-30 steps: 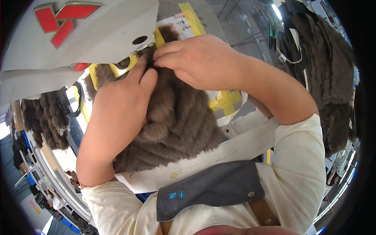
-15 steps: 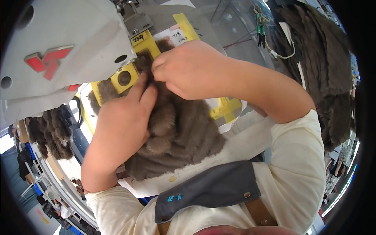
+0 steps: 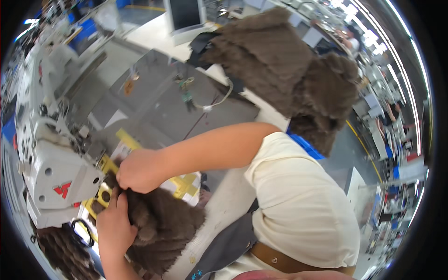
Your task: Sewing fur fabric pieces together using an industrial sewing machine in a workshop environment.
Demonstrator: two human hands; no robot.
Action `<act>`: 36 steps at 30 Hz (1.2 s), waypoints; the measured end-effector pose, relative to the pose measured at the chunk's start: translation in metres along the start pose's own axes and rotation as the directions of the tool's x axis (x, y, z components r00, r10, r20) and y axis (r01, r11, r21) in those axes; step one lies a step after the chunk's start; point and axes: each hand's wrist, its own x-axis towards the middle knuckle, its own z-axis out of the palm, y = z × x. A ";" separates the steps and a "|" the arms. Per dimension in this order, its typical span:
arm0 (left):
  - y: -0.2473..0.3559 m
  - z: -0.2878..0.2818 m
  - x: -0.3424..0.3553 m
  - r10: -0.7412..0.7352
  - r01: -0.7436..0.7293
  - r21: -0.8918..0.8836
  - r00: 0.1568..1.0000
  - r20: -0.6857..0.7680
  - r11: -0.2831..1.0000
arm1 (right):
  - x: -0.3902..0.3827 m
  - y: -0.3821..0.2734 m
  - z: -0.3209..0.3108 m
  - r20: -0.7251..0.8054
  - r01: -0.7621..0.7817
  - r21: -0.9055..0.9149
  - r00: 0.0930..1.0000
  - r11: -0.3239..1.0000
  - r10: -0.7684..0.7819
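My left hand [image 3: 115, 223] is on a brown fur piece [image 3: 163, 224], index finger reaching up it, other fingers curled into it. Above it, my right hand [image 3: 140, 170] pinches the fur's top part close beside the white sewing machine head [image 3: 60, 168] with its red emblem. A yellow-edged template [image 3: 185, 189] shows around the fur, partly hidden by my hands. The fingertips and whatever is under the needle are too small or covered to make out clearly.
Grey work surface [image 3: 158, 102], with green snips [image 3: 186, 95] on a cord. Brown fur pieces [image 3: 256, 56] lie at upper right, a blue bin [image 3: 308, 147] below them. More fur [image 3: 58, 247] is at lower left. A co-worker [image 3: 351, 42] sits farther back.
The view has swung up and to the right, showing more of the table and workshop. Both my hands remain on the fur at the machine.
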 end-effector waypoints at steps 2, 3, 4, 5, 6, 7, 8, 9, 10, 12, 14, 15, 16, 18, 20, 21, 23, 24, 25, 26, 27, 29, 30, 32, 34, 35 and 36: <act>-0.001 0.005 0.004 0.032 -0.033 -0.009 0.999 -0.032 0.999 | -0.004 0.002 0.005 -0.024 -0.035 -0.005 0.999 0.999 0.034; -0.002 0.007 0.004 0.019 -0.020 -0.027 0.999 -0.033 0.999 | -0.006 0.000 0.004 -0.038 -0.055 -0.026 0.998 0.998 0.054; -0.002 0.010 0.004 0.042 -0.043 -0.015 0.998 -0.049 0.999 | -0.008 -0.001 0.003 -0.027 -0.088 -0.008 0.996 0.996 0.088; -0.002 0.013 0.006 0.044 -0.045 -0.017 0.997 -0.071 0.999 | -0.012 -0.003 0.003 -0.015 -0.120 0.012 0.993 0.993 0.120; -0.004 0.015 0.003 0.031 -0.034 -0.026 0.995 -0.091 0.999 | -0.014 -0.004 0.009 -0.020 -0.124 -0.002 0.992 0.992 0.124; -0.001 0.013 0.004 0.045 -0.047 -0.019 0.994 -0.099 0.999 | -0.021 -0.003 0.014 -0.067 -0.093 0.026 0.993 0.995 0.095; 0.001 0.012 0.005 0.051 -0.058 -0.061 0.993 -0.107 0.996 | -0.026 0.000 0.018 -0.113 -0.060 0.053 0.991 0.997 0.066; 0.002 0.011 0.004 0.050 -0.062 -0.106 0.992 -0.115 0.992 | -0.032 -0.001 0.022 -0.115 -0.062 0.044 0.991 0.997 0.067; 0.001 0.015 0.003 0.052 -0.065 -0.105 0.991 -0.122 0.992 | -0.042 -0.006 0.024 -0.213 -0.132 0.092 0.966 0.987 0.149; -0.002 0.028 0.003 0.119 -0.165 -0.155 0.957 -0.266 0.974 | -0.060 -0.014 0.025 -0.303 -0.192 0.146 0.925 0.970 0.229; 0.011 0.029 0.004 0.058 -0.122 -0.164 0.935 -0.350 0.979 | -0.079 -0.014 0.012 -0.360 -0.411 0.334 0.777 0.849 0.517; 0.011 0.028 0.005 0.087 -0.143 -0.168 0.950 -0.301 0.975 | -0.086 -0.013 0.004 -0.316 -0.459 0.447 0.722 0.768 0.616; 0.011 0.030 0.006 0.118 -0.165 -0.175 0.961 -0.252 0.971 | -0.093 -0.016 -0.008 -0.258 -0.500 0.549 0.661 0.670 0.705; 0.023 0.032 0.005 0.171 -0.233 -0.196 0.942 -0.288 0.952 | -0.102 -0.020 -0.022 -0.138 -0.546 0.643 0.606 0.537 0.783; 0.036 0.029 0.003 0.370 -0.452 -0.108 0.828 -0.422 0.886 | -0.110 -0.016 -0.020 -0.070 -0.478 0.800 0.527 0.363 0.847; 0.039 0.035 0.004 0.375 -0.458 -0.085 0.809 -0.454 0.885 | -0.111 -0.014 -0.022 -0.089 -0.504 0.776 0.508 0.379 0.857; 0.036 0.054 0.012 0.389 -0.457 -0.030 0.789 -0.476 0.889 | -0.112 -0.007 -0.023 -0.082 -0.505 0.779 0.506 0.372 0.858; 0.036 0.060 0.016 0.401 -0.452 0.021 0.768 -0.499 0.892 | -0.113 -0.002 -0.021 -0.072 -0.509 0.780 0.506 0.364 0.860; 0.037 0.063 0.017 0.394 -0.448 0.012 0.773 -0.498 0.894 | -0.113 0.003 -0.019 -0.048 -0.450 0.838 0.502 0.308 0.863; 0.038 0.064 0.017 0.400 -0.453 0.014 0.772 -0.493 0.891 | -0.114 0.007 -0.016 -0.049 -0.447 0.841 0.498 0.304 0.866; 0.037 0.065 0.018 0.402 -0.465 0.005 0.759 -0.512 0.885 | -0.115 0.006 -0.021 0.000 -0.483 0.835 0.479 0.264 0.878; 0.038 0.066 0.016 0.405 -0.479 -0.004 0.747 -0.527 0.878 | -0.116 0.000 -0.026 0.051 -0.516 0.828 0.456 0.218 0.888; 0.038 0.063 0.014 0.415 -0.506 -0.013 0.720 -0.556 0.862 | -0.118 -0.005 -0.029 0.140 -0.553 0.814 0.483 0.178 0.865; 0.041 0.063 0.010 0.428 -0.537 -0.020 0.693 -0.581 0.843 | -0.122 -0.010 -0.026 0.228 -0.589 0.797 0.500 0.135 0.835; 0.045 0.066 0.003 0.489 -0.629 0.035 0.566 -0.664 0.777 | -0.121 -0.021 -0.017 0.174 -0.625 0.735 0.548 0.262 0.818; 0.046 0.065 0.001 0.539 -0.663 0.101 0.499 -0.679 0.742 | -0.128 -0.028 -0.014 -0.040 -0.580 0.622 0.648 0.527 0.760; 0.048 0.064 -0.002 0.540 -0.665 0.100 0.499 -0.677 0.740 | -0.131 -0.031 -0.014 -0.039 -0.581 0.623 0.646 0.524 0.763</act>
